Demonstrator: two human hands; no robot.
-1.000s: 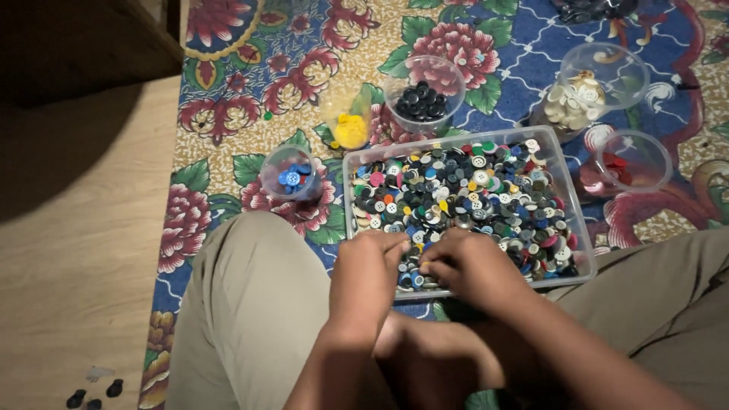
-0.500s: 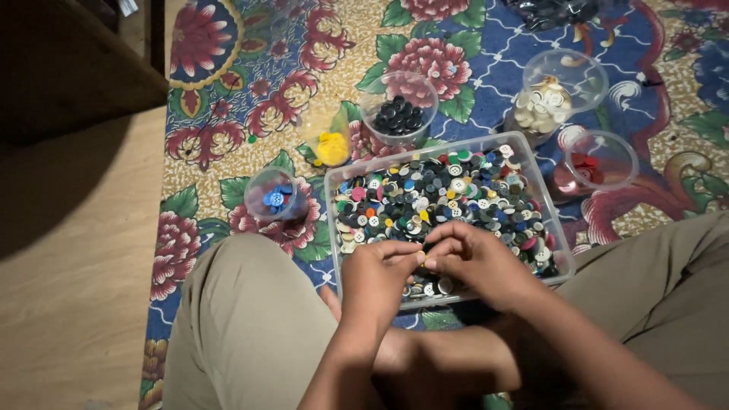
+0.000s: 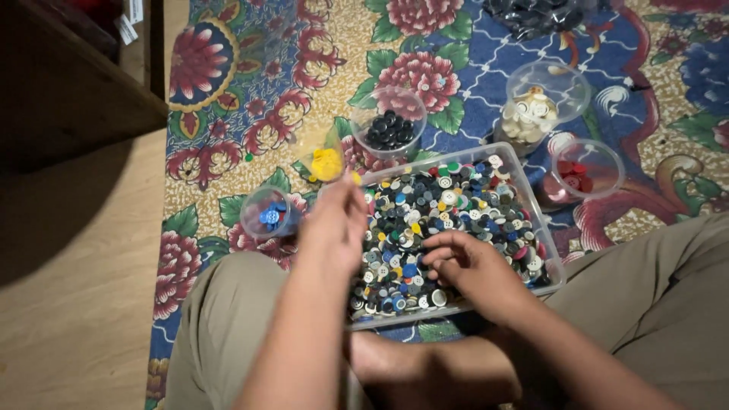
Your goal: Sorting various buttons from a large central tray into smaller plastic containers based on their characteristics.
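Note:
A clear rectangular tub [image 3: 548, 250] full of mixed coloured buttons sits on the rug between my knees. My right hand [image 3: 463, 266] rests in the buttons near the tub's front, its fingers curled among them. My left hand [image 3: 334, 220] is raised over the tub's left edge with fingertips pinched together; whether a button is between them is hidden. Just beyond it stand a clear cup of yellow buttons [image 3: 326, 161] and a cup of blue buttons [image 3: 268, 215].
Clear cups of black buttons [image 3: 389, 127], white buttons [image 3: 531, 114] and red buttons [image 3: 581, 173] stand behind the tub on the flowered rug [image 3: 228, 114]. A dark pile [image 3: 535, 15] lies at the top. Wooden floor [image 3: 76, 304] and dark furniture [image 3: 68, 83] lie left.
My left hand has lifted out of the buttons and moved left and away toward the yellow and blue cups. My right hand stays in the tub. The view has shifted closer.

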